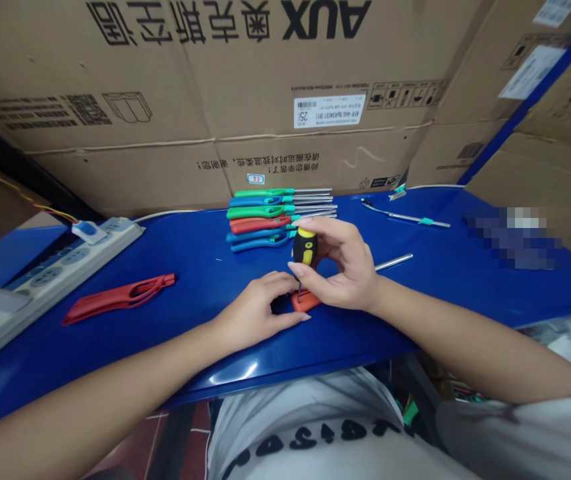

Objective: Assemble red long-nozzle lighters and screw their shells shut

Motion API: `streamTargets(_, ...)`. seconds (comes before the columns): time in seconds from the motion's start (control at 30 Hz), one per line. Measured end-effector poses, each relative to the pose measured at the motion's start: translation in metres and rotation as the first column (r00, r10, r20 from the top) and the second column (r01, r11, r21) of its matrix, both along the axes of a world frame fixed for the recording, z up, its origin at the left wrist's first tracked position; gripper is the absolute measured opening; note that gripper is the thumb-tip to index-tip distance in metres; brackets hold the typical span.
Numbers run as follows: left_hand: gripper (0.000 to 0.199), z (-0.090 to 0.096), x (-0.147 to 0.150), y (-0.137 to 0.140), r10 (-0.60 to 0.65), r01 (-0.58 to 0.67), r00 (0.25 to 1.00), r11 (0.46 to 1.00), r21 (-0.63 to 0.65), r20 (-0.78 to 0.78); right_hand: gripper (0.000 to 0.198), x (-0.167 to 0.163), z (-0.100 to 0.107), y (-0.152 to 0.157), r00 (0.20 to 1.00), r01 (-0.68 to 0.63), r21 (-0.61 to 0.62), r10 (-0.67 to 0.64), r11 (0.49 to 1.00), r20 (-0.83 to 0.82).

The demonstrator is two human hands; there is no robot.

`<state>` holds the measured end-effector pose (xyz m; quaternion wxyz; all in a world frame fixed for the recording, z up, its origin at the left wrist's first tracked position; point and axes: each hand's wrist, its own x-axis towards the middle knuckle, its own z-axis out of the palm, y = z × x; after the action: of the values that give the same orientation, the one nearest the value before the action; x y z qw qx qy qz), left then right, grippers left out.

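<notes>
My right hand (pixel 348 267) grips a short black-and-yellow screwdriver (pixel 306 250) between thumb and fingers, held upright. Its shaft points straight down, with the tip on the end of an orange-red stick lighter (pixel 306 302). That lighter lies flat, partly hidden by my right hand, and a metal tube (pixel 394 262) sticks out beyond the hand. On the other side, my left hand (pixel 252 310) pinches the lighter's handle end between thumb and fingers. Behind both hands lies a row of several green, blue and red stick lighters (pixel 260 212) with metal tubes.
A red handle shell (pixel 120 298) lies on the blue table (pixel 205 260) at left, near a white power strip (pixel 60 273). A thin metal rod with a wire (pixel 418 219) rests at back right, beside a blurred dark item (pixel 512 240). Cardboard (pixel 245 87) walls the back.
</notes>
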<state>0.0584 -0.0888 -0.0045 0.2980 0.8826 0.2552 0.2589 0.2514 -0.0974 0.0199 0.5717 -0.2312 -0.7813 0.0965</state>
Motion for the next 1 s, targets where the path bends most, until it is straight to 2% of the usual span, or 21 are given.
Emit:
streamTargets(0.17, 0.027, -0.001, 0.001, 0.0, -0.004, 0.003, 1.0, 1.0, 0.013, 0.015, 0.065, 0.004, 0.007, 0.001, 0.988, -0.087, -0.069, 0.095, 0.994, 0.119)
streamTargets(0.3, 0.025, -0.001, 0.001, 0.001, -0.007, 0.006, 1.0, 1.0, 0.017, 0.006, 0.062, 0.004, 0.016, 0.0, 0.957, -0.211, -0.23, 0.249, 0.95, 0.151)
streamTargets(0.37, 0.023, -0.001, 0.001, 0.001, -0.008, 0.008, 1.0, 1.0, 0.022, 0.009, 0.059, 0.004, 0.02, 0.0, 0.95, -0.227, -0.298, 0.278, 0.927, 0.141)
streamTargets(0.47, 0.022, -0.001, 0.001, 0.001, -0.015, 0.015, 1.0, 0.999, 0.04, 0.017, 0.057, 0.006, 0.022, 0.001, 0.957, -0.156, -0.26, 0.211, 0.953, 0.198)
streamTargets(0.57, 0.024, -0.002, 0.002, 0.001, -0.016, 0.016, 1.0, 0.998, 0.054, 0.01, 0.062, 0.01, 0.019, 0.004, 0.95, -0.017, -0.072, 0.038, 0.997, 0.308)
streamTargets(0.63, 0.027, -0.003, 0.002, 0.001, -0.012, 0.012, 1.0, 0.998, 0.062, 0.006, 0.067, 0.013, 0.018, 0.006, 0.931, 0.058, 0.081, -0.083, 0.995, 0.355)
streamTargets(0.67, 0.03, -0.002, 0.002, 0.001, -0.015, 0.015, 1.0, 0.998, 0.062, 0.006, 0.067, 0.014, 0.018, 0.006, 0.924, 0.085, 0.121, -0.123, 0.989, 0.363)
streamTargets(0.73, 0.035, -0.002, 0.002, 0.001, -0.029, 0.029, 1.0, 0.998, 0.052, 0.004, 0.06, 0.015, 0.02, 0.007, 0.925, 0.101, 0.074, -0.121, 0.992, 0.36)
streamTargets(0.87, 0.038, 0.0, 0.002, 0.0, -0.043, 0.043, 0.999, 0.999, 0.017, -0.008, 0.048, 0.016, 0.026, 0.008, 0.949, -0.018, -0.207, 0.082, 0.978, 0.305)
streamTargets(0.93, 0.038, 0.0, 0.001, -0.001, -0.049, 0.049, 0.999, 0.999, 0.009, -0.008, 0.048, 0.018, 0.028, 0.01, 0.945, -0.007, -0.205, 0.073, 0.979, 0.32)
streamTargets(1.0, 0.038, 0.0, 0.001, -0.001, -0.052, 0.052, 0.999, 0.999, 0.006, -0.004, 0.049, 0.02, 0.028, 0.012, 0.927, 0.099, -0.107, -0.052, 0.989, 0.371)
